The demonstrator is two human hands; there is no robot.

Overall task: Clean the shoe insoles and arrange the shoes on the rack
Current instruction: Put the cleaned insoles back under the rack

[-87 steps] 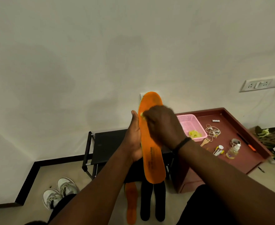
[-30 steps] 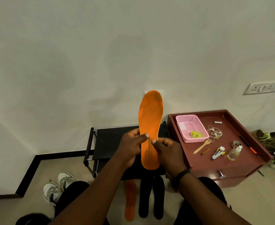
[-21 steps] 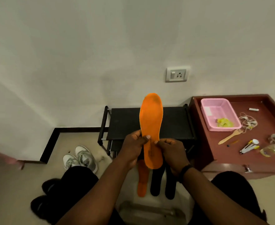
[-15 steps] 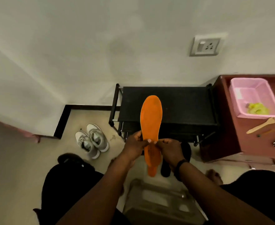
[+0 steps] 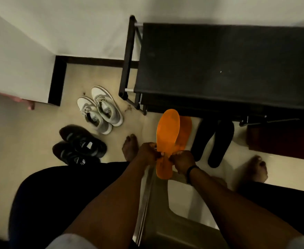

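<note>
Insole (image 5: 167, 130), orange and stiff enough to stand on its own, is what I am holding out in front of me, toe end pointing away toward the rack, heel end hanging down past my wrists. My left hand (image 5: 148, 151) is pinching its left edge near the waist and my right hand (image 5: 183, 159) is pinching the right edge opposite, fingers curled onto it from both sides, probably so the flat face is staying turned up at me for checking. Directly under it on the floor its orange mate (image 5: 185, 131) is lying flat, partly hidden, with two black insoles (image 5: 212, 141) laid just beside that, toes toward the rack. I am judging this row to be where finished pieces are being set, so lowering this one next to its mate looks like the step at hand. The black shoe rack (image 5: 224, 65) is standing against the wall beyond, its top shelf bare. To my left, grey-and-white sneakers (image 5: 101, 109) and black sneakers (image 5: 79, 146) are waiting on the floor, not yet racked.
</note>
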